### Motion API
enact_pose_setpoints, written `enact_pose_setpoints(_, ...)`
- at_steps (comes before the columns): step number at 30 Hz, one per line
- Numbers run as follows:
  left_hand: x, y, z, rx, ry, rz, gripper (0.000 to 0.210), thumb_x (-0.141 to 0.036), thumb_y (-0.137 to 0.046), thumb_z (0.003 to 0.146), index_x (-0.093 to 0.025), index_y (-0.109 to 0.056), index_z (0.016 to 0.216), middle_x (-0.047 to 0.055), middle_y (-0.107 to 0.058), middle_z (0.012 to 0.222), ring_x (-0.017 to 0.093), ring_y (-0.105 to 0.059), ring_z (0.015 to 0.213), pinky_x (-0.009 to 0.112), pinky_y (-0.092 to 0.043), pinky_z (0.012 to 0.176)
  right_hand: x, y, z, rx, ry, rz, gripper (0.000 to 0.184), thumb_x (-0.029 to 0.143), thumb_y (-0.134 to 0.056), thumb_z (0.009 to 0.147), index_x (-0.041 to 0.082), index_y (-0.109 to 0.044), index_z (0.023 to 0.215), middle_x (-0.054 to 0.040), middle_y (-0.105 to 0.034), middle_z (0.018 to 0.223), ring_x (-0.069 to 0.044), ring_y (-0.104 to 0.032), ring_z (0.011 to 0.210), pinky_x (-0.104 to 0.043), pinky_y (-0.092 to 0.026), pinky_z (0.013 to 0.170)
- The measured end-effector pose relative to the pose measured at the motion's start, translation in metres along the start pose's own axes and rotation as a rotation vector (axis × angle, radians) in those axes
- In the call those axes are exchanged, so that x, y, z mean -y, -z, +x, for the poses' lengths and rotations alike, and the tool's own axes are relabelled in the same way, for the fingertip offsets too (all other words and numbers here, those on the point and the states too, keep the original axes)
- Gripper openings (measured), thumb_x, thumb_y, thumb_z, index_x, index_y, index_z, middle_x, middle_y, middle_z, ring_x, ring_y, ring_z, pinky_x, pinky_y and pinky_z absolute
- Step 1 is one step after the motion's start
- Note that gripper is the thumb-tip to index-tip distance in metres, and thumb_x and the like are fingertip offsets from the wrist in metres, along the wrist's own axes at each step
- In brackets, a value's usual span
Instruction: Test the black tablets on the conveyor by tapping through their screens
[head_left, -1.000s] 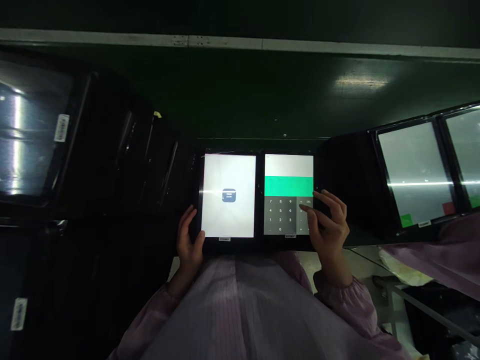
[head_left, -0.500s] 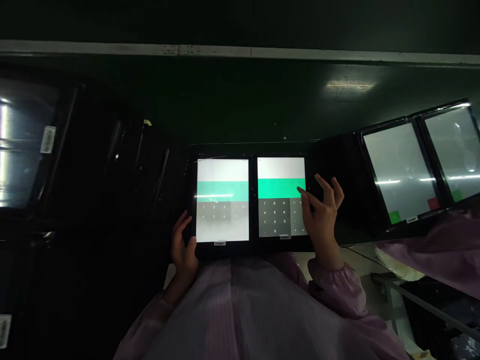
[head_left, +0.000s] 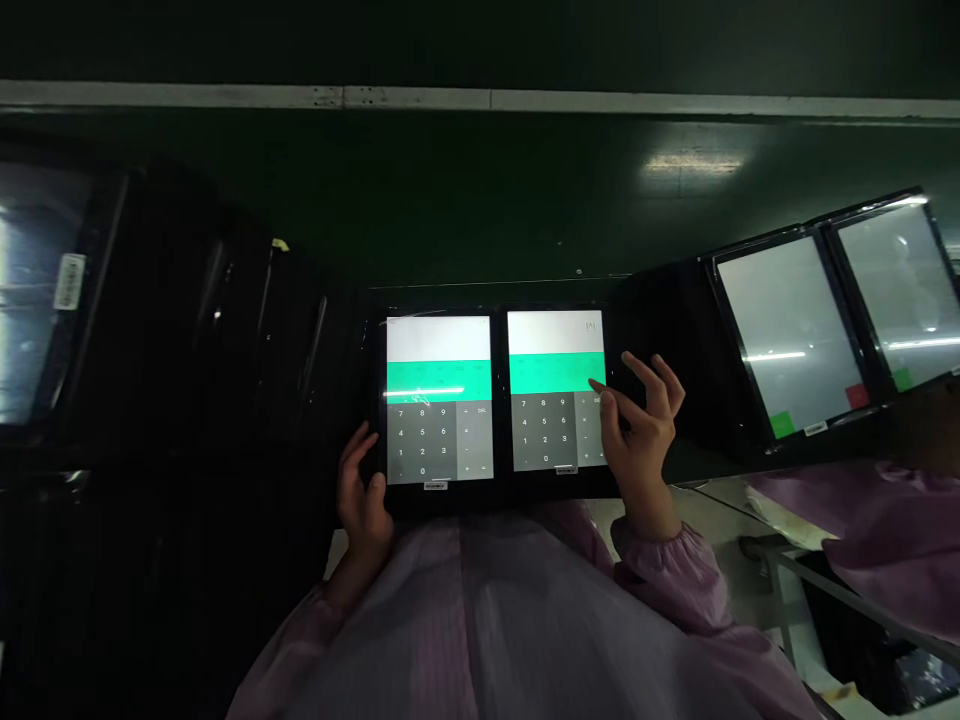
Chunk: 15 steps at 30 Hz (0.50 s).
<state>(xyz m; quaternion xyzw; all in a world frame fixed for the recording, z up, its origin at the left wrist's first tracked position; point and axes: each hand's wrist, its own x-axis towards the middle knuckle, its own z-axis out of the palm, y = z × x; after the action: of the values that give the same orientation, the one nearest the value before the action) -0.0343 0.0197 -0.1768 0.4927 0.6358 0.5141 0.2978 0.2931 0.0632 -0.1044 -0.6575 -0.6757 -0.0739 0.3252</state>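
Observation:
Two tablets lie side by side in front of me, the left tablet (head_left: pixel 439 345) and the right tablet (head_left: pixel 555 330), each lit with a calculator: white on top, green band, grey number keys. My left hand (head_left: pixel 364 500) rests at the lower left edge of the left tablet, thumb and fingers apart, gripping nothing visible. Over the right tablet, my right hand (head_left: pixel 643 430) has its index finger pointed at the green band; whether the tip touches is unclear. Its other fingers are spread. Faint characters show at the top right of that screen.
To the right stand two more framed screens (head_left: pixel 780 320) with green and red stickers. A dark panel with a label (head_left: pixel 70 282) is at far left, beside upright black slabs. Another person's sleeve (head_left: pixel 892 540) shows at right, above a metal cart frame (head_left: pixel 862 595).
The left tablet's keypad, half faded before, now shows fully. Characters have appeared at the top of the right screen. My right hand has barely moved; the person's sleeve at right has shifted.

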Motion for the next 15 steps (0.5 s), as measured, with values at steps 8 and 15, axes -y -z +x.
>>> enact_pose_setpoints(8,-0.002,-0.002,0.000,-0.017,-0.005,-0.025,0.040,-0.055,-0.057,0.098,-0.022,-0.069,0.119,0.014,-0.067,0.141,0.034,-0.056,0.143,0.055,-0.039,0.123,0.035,-0.010,-0.011,0.073,0.187,0.036,0.024,0.018,-0.061,0.099,0.028,-0.083,0.096,-0.0065,-0.074,0.126,-0.034,-0.058,0.138,-0.055,-0.060,0.101)
enact_pose_setpoints(15,-0.002,-0.001,-0.001,-0.008,0.011,-0.008,0.041,-0.055,-0.056,0.098,-0.023,-0.069,0.119,0.014,-0.067,0.142,0.035,-0.055,0.145,0.056,-0.038,0.124,0.044,-0.021,-0.014,0.180,0.181,0.116,0.024,0.018,-0.063,0.098,0.029,-0.082,0.108,-0.0073,-0.066,0.145,-0.039,-0.041,0.153,-0.061,-0.052,0.111)
